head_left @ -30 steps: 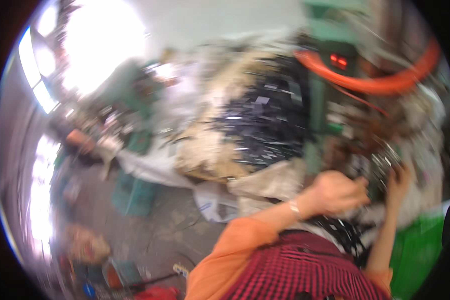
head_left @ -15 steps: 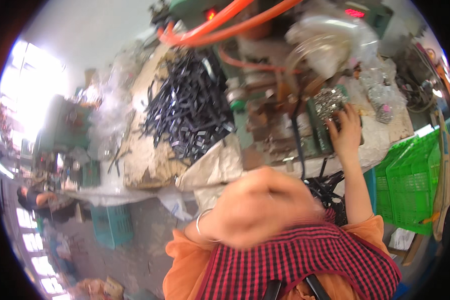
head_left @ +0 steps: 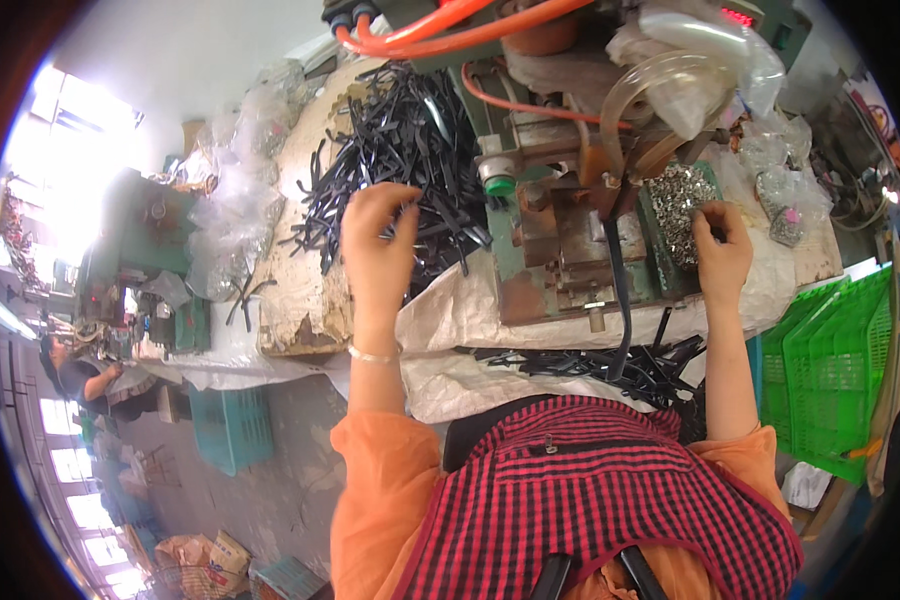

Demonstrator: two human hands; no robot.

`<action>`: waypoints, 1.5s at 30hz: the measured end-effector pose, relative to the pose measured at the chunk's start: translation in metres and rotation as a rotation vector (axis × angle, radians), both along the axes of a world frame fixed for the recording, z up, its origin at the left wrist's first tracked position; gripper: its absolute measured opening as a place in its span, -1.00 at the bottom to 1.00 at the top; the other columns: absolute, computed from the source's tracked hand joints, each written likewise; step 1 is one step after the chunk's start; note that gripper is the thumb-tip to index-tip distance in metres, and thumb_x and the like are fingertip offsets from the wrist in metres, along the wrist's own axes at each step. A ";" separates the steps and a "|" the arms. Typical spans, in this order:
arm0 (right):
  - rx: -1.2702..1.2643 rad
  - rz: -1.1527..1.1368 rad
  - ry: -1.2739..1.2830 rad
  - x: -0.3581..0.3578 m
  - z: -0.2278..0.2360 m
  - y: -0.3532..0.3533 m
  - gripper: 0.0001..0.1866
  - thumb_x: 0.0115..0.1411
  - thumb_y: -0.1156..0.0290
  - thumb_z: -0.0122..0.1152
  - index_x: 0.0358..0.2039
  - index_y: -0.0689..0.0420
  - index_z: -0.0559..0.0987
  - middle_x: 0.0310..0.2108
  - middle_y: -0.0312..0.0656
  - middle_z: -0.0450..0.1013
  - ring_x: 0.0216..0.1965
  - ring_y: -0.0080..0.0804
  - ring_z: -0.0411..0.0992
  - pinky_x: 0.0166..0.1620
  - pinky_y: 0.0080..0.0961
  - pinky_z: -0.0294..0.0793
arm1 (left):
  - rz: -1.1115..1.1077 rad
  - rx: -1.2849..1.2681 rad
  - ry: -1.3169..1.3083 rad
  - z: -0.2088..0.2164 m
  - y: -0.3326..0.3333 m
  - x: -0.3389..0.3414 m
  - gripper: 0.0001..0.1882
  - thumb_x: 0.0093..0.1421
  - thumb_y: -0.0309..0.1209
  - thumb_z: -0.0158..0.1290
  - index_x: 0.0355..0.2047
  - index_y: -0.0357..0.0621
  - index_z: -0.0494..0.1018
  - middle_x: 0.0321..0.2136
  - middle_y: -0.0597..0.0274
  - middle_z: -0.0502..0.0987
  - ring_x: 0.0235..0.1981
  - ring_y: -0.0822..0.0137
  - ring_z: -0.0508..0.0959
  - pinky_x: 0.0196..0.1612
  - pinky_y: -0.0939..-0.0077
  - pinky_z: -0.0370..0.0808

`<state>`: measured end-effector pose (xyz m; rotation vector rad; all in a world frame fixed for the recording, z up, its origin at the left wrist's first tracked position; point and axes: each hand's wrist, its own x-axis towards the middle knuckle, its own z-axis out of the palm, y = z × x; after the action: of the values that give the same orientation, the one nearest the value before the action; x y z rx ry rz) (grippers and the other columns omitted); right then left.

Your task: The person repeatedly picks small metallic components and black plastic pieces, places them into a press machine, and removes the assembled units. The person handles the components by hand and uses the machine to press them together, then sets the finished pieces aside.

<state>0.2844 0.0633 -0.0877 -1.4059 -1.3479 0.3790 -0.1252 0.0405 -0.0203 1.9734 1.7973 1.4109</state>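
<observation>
My left hand (head_left: pixel 378 245) is over the near left side of a heap of thin black strips (head_left: pixel 425 150). Its thumb and fingers are slightly blurred but stand apart, with nothing visible between them. My right hand (head_left: pixel 722 255) is at the edge of a green tray of small shiny metal pieces (head_left: pixel 680 205). Thumb and fingertips there are pinched together; whatever they hold is too small to make out. Between my hands stands a green bench machine (head_left: pixel 518 290), with one long black strip (head_left: pixel 618 290) hanging down from its working head.
More black strips (head_left: pixel 610 362) lie in front of the machine, near my checked apron. Orange hoses (head_left: pixel 420 35) arch over the bench. Green crates (head_left: pixel 835 365) are stacked at the right, and a teal crate (head_left: pixel 232 425) is on the floor at left. A person (head_left: pixel 90 380) sits far left.
My left hand has gone from in front of my body out to the black strips. My right hand, earlier spread over the metal pieces, has drawn back slightly with its fingers pinched.
</observation>
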 end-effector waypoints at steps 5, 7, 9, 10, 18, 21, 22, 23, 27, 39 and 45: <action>-0.049 0.065 0.165 -0.005 0.001 0.006 -0.83 0.29 0.52 0.27 -0.11 0.19 0.68 -0.27 -0.30 0.62 -0.26 -0.62 0.49 -0.10 -0.63 0.46 | 0.088 0.049 0.416 -0.094 0.044 -0.024 -0.67 -0.06 -0.59 0.21 -0.29 0.08 0.74 0.23 0.10 0.49 -0.06 0.01 0.52 0.09 0.22 0.46; -0.126 -0.007 0.164 0.001 0.007 -0.003 -0.80 0.30 0.51 0.28 -0.08 0.19 0.71 -0.22 -0.26 0.64 -0.23 -0.60 0.52 -0.08 -0.64 0.47 | 0.117 0.149 0.414 -0.096 0.043 -0.020 -0.65 -0.05 -0.62 0.16 -0.28 0.04 0.75 0.24 0.14 0.50 0.01 0.08 0.54 0.09 0.27 0.42; -0.190 -0.018 0.214 0.007 0.013 -0.022 -0.81 0.29 0.51 0.29 -0.10 0.22 0.71 -0.22 -0.25 0.65 -0.21 -0.59 0.54 -0.06 -0.64 0.48 | 0.116 0.147 0.319 -0.089 0.037 -0.015 -0.68 0.01 -0.62 0.19 -0.26 0.04 0.75 0.17 0.16 0.58 -0.01 0.11 0.58 0.08 0.28 0.40; -0.220 -0.027 0.237 0.010 0.016 -0.030 -0.82 0.29 0.51 0.29 -0.11 0.23 0.71 -0.22 -0.25 0.65 -0.20 -0.58 0.55 -0.05 -0.64 0.49 | 0.099 0.099 0.170 -0.081 0.034 -0.010 -0.72 0.14 -0.56 0.23 -0.18 0.07 0.74 0.06 0.21 0.65 -0.03 0.13 0.61 0.15 0.25 0.39; 0.083 0.340 0.152 -0.066 0.081 -0.026 -0.88 0.24 0.54 0.27 -0.21 0.23 0.66 -0.28 -0.14 0.65 -0.24 -0.36 0.63 -0.12 -0.48 0.56 | 0.199 0.002 -0.559 -0.038 0.032 -0.007 -0.46 0.40 -0.46 0.10 0.36 -0.21 0.28 -0.52 0.27 0.65 -0.60 0.64 0.45 -0.54 0.77 0.31; 0.273 0.254 -0.055 -0.081 0.078 -0.014 -0.91 0.18 0.51 0.31 -0.28 0.18 0.63 -0.33 -0.11 0.63 -0.29 -0.21 0.64 -0.21 -0.41 0.57 | 0.095 -0.117 -0.911 -0.041 0.009 -0.001 -0.48 0.43 -0.43 0.05 0.34 -0.27 0.24 -0.48 0.12 0.66 -0.58 0.52 0.56 -0.52 0.77 0.39; 0.246 0.267 -0.008 -0.080 0.078 -0.013 -0.91 0.18 0.52 0.31 -0.28 0.19 0.63 -0.34 -0.11 0.63 -0.28 -0.23 0.64 -0.21 -0.42 0.57 | 0.113 -0.117 -1.041 -0.041 0.001 0.015 -0.50 0.45 -0.40 0.01 0.33 -0.30 0.24 -0.46 0.06 0.67 -0.55 0.47 0.60 -0.50 0.77 0.43; 0.214 0.270 0.037 -0.079 0.076 -0.014 -0.91 0.19 0.52 0.31 -0.28 0.20 0.62 -0.35 -0.12 0.62 -0.28 -0.25 0.65 -0.20 -0.43 0.57 | 0.094 -0.061 -1.092 -0.046 -0.001 0.027 -0.54 0.47 -0.37 -0.01 0.29 -0.33 0.29 -0.42 0.02 0.68 -0.54 0.43 0.62 -0.51 0.77 0.44; 0.054 0.398 0.276 -0.080 0.077 -0.014 -0.86 0.22 0.53 0.29 -0.20 0.25 0.59 -0.36 -0.10 0.62 -0.25 -0.32 0.66 -0.18 -0.45 0.57 | -0.094 -0.033 -0.861 -0.017 -0.029 0.048 -0.60 0.52 -0.26 -0.10 0.06 -0.42 0.46 -0.32 -0.08 0.67 -0.55 0.36 0.63 -0.54 0.74 0.45; -0.086 0.696 0.559 -0.108 0.076 -0.020 -0.53 0.33 0.60 0.03 0.25 0.29 0.28 -0.23 -0.06 0.63 -0.15 -0.33 0.62 -0.05 -0.42 0.51 | -0.373 0.353 -0.641 0.078 -0.015 0.108 -0.84 0.34 -0.57 0.14 -0.12 -0.44 0.51 -0.25 -0.12 0.64 -0.48 0.27 0.67 -0.44 0.56 0.65; -0.167 0.650 0.396 -0.102 0.098 -0.042 -0.40 0.30 0.55 0.09 0.35 0.22 0.26 0.11 0.10 0.51 0.16 -0.13 0.50 0.21 -0.31 0.41 | -0.552 0.302 -0.859 0.085 -0.037 0.115 -0.85 0.28 -0.60 0.19 -0.17 -0.44 0.55 -0.28 -0.16 0.66 -0.41 0.20 0.69 -0.40 0.45 0.68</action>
<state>0.1822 0.0209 0.0105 -0.9177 -1.4291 1.1577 -0.0099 0.0037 0.0645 1.4066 0.6504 1.9367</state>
